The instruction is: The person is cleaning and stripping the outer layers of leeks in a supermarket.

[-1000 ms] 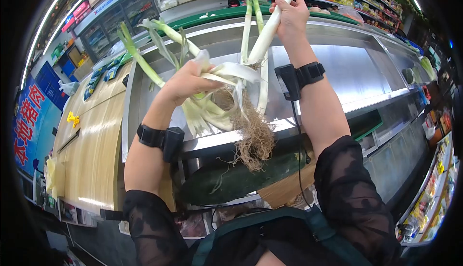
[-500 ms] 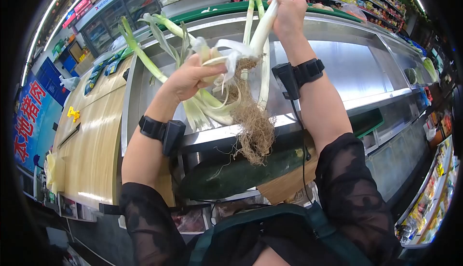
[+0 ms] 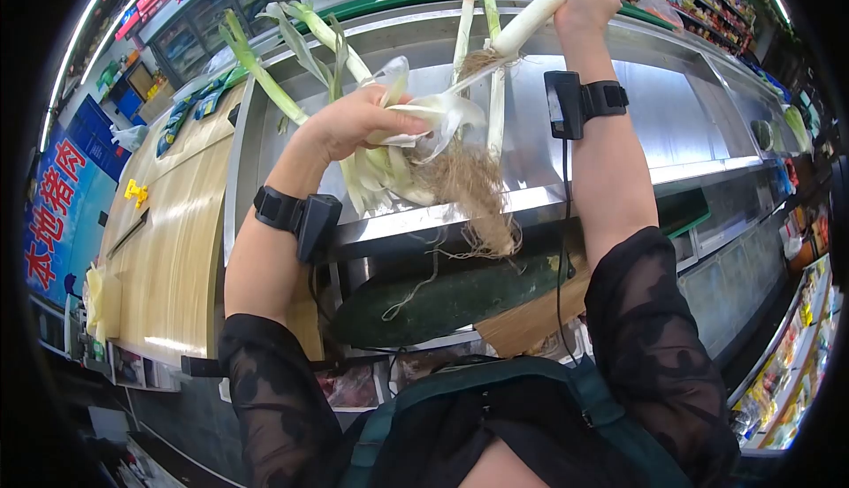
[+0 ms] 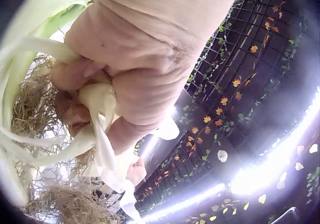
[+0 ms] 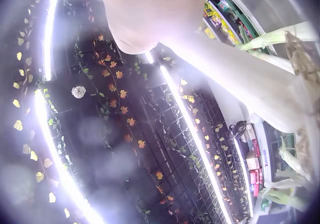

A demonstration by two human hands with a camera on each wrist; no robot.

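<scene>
In the head view my left hand point(image 3: 367, 123) grips a bunch of pale peeled layers point(image 3: 447, 117) over the metal counter. My right hand point(image 3: 588, 6) holds a leek point(image 3: 535, 24) by its white stalk, tilted, root end toward the left hand. A thin strip stretches between that root end and the left hand's bunch. Brown roots point(image 3: 478, 201) hang below, over the counter's front edge. The left wrist view shows the left hand point(image 4: 145, 54) with its fingers curled round the pale layers point(image 4: 102, 101). In the right wrist view the leek stalk point(image 5: 225, 74) extends from the right hand point(image 5: 150, 14).
More leeks point(image 3: 265, 81) lean in the metal tray point(image 3: 654, 125). A wooden board point(image 3: 177, 249) is on the left, with a yellow object point(image 3: 136, 192) on it. A large dark green gourd point(image 3: 424, 302) lies below the counter edge. Shelves of packets stand behind and at right.
My right hand has moved right with its leek, tilting it further and drawing its root end away from the left hand. The left hand still grips the layers, and the hanging roots have shifted.
</scene>
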